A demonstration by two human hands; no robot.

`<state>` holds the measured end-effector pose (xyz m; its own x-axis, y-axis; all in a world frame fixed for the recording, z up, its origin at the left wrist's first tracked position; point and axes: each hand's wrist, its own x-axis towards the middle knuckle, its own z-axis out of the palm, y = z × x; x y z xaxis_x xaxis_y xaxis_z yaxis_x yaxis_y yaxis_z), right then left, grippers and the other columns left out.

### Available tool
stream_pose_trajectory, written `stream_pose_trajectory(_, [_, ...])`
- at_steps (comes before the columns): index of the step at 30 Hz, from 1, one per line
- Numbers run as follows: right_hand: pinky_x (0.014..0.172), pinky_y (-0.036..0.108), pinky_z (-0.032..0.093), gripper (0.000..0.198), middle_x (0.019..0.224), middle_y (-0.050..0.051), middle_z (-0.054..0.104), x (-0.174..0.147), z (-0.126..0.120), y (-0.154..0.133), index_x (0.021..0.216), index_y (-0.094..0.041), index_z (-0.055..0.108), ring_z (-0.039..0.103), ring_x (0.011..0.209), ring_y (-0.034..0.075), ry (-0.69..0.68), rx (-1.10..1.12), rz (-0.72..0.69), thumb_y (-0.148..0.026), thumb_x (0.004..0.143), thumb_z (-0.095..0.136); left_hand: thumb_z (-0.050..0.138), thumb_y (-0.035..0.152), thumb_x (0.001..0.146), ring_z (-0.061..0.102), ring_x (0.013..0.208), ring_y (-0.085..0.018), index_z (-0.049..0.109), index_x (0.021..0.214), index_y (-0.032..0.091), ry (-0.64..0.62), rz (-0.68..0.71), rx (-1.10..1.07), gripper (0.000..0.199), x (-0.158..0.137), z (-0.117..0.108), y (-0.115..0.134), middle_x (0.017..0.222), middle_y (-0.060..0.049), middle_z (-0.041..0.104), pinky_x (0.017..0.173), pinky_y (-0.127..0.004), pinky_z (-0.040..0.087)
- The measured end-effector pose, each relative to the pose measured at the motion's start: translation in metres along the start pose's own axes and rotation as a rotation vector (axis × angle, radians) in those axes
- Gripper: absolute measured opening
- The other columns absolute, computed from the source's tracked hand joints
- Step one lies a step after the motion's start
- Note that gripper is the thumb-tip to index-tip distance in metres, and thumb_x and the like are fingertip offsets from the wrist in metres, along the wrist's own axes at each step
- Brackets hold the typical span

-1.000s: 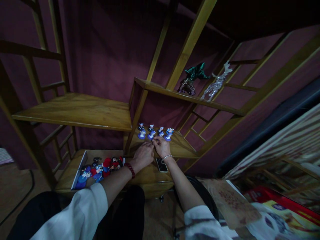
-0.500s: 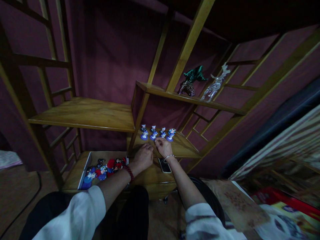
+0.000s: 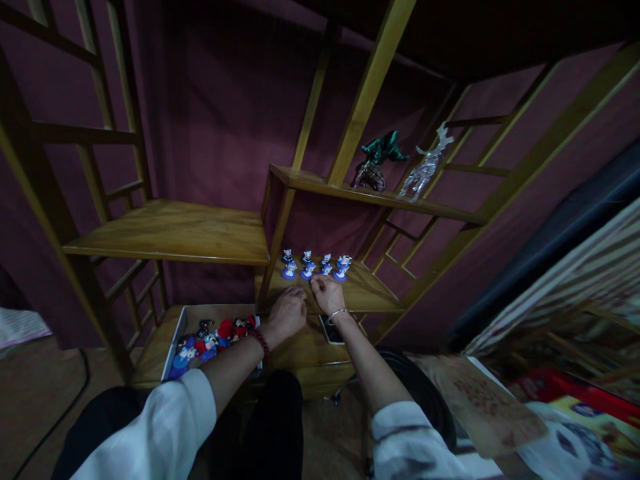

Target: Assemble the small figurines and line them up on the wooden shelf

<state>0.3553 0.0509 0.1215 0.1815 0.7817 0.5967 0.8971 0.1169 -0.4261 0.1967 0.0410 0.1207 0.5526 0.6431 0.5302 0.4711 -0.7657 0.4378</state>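
Two short rows of small figurines stand on the low wooden shelf (image 3: 365, 288): dark-based ones (image 3: 307, 257) behind, purple-based ones (image 3: 289, 270) in front. My right hand (image 3: 328, 295), with a bracelet on its wrist, is just in front of the front row. Its fingers are bent together close to a purple-based figurine (image 3: 308, 270); whether they touch it or hold anything, I cannot make out. Left of it, my left hand (image 3: 289, 312) hovers at the shelf's front edge, fingers curled in, their tips hidden from view. A dark red bead bracelet circles that wrist.
A shallow box (image 3: 173, 343) of mixed red, blue and black figurines stands lower left, partly behind my left forearm. A phone (image 3: 331, 331) lies below my right wrist. Above, a green figure (image 3: 383, 157) and a clear deer figure (image 3: 425, 163) stand on a shelf. Wooden posts (image 3: 281, 233) frame the compartments.
The view has shifted slightly. Both hands keep nearly the same place and pose, and the figurines on the shelf stand as before.
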Motion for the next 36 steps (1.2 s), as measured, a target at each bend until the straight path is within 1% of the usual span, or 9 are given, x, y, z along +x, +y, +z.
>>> stream_pose_trajectory(6, [0.072,0.031,0.049,0.022,0.081,0.008,0.067,-0.002,-0.002,-0.004,0.082,-0.016,0.064,0.061,0.068,0.018,0.041,-0.013,0.001,-0.026,0.078,0.044,0.042,0.006,0.074,0.055,0.096,-0.017,0.06,0.086,0.015,0.041,-0.135,-0.014,0.022,-0.001,-0.009,0.002,0.096,-0.008,0.06,0.09,-0.03,0.045])
stream_pose_trajectory(10, [0.074,0.031,0.048,0.023,0.08,0.009,0.067,-0.003,-0.003,-0.006,0.081,-0.016,0.063,0.062,0.072,0.019,0.059,0.015,-0.01,-0.025,0.08,0.042,0.043,0.009,0.075,0.051,0.097,-0.02,0.06,0.087,0.014,0.051,-0.21,0.066,0.021,0.002,-0.015,0.001,0.098,-0.01,0.057,0.089,-0.032,0.043])
stream_pose_trajectory(17, [0.069,0.028,0.049,0.022,0.073,0.006,0.066,-0.005,-0.008,-0.009,0.086,-0.017,0.06,0.062,0.066,0.017,0.065,0.087,0.049,-0.028,0.082,0.042,0.044,0.012,0.073,0.048,0.095,-0.022,0.057,0.085,0.016,0.081,-0.278,0.202,0.018,0.007,-0.02,-0.004,0.095,-0.011,0.056,0.088,-0.035,0.04])
stream_pose_trajectory(20, [0.064,0.026,0.048,0.023,0.068,0.003,0.066,-0.005,-0.009,-0.01,0.092,-0.017,0.058,0.061,0.057,0.014,0.058,0.145,0.094,-0.029,0.083,0.041,0.044,0.013,0.074,0.048,0.091,-0.022,0.058,0.081,0.017,0.078,-0.254,0.254,0.015,0.007,-0.018,-0.004,0.09,-0.009,0.056,0.085,-0.034,0.04])
stream_pose_trajectory(24, [0.067,0.025,0.048,0.024,0.073,0.003,0.066,-0.004,-0.014,-0.009,0.096,-0.017,0.057,0.062,0.064,0.015,0.07,0.125,0.041,-0.029,0.084,0.04,0.046,0.015,0.072,0.049,0.089,-0.022,0.058,0.079,0.018,0.052,-0.22,0.271,0.015,0.01,-0.013,-0.005,0.086,-0.008,0.058,0.083,-0.036,0.039])
stream_pose_trajectory(27, [0.069,0.026,0.048,0.025,0.081,0.005,0.067,0.004,-0.026,-0.007,0.098,-0.018,0.058,0.062,0.069,0.015,0.11,0.064,0.021,-0.029,0.084,0.041,0.045,0.013,0.07,0.049,0.089,-0.022,0.059,0.082,0.018,0.007,-0.192,0.272,0.019,0.014,-0.012,-0.008,0.088,-0.007,0.058,0.083,-0.035,0.039])
stream_pose_trajectory(33, [0.071,0.027,0.048,0.026,0.091,0.006,0.067,0.047,-0.063,0.006,0.101,-0.019,0.061,0.062,0.077,0.016,0.157,-0.067,-0.011,-0.026,0.082,0.045,0.043,0.01,0.072,0.05,0.091,-0.022,0.057,0.085,0.016,-0.032,-0.1,0.275,0.02,0.018,-0.014,-0.01,0.088,-0.009,0.057,0.085,-0.034,0.038])
stream_pose_trajectory(34, [0.07,0.027,0.048,0.024,0.09,0.005,0.067,0.056,-0.069,0.01,0.099,-0.019,0.062,0.061,0.075,0.016,0.149,-0.093,-0.017,-0.025,0.081,0.047,0.042,0.01,0.072,0.05,0.091,-0.022,0.057,0.085,0.016,-0.033,-0.087,0.273,0.02,0.019,-0.013,-0.01,0.087,-0.009,0.057,0.086,-0.034,0.038])
stream_pose_trajectory(36, [0.07,0.026,0.048,0.022,0.084,0.004,0.068,0.075,-0.076,0.018,0.095,-0.019,0.065,0.061,0.074,0.015,0.069,-0.12,-0.022,-0.02,0.077,0.052,0.043,0.009,0.072,0.05,0.092,-0.022,0.056,0.084,0.016,-0.034,-0.08,0.266,0.02,0.019,-0.013,-0.01,0.087,-0.009,0.057,0.087,-0.034,0.037])
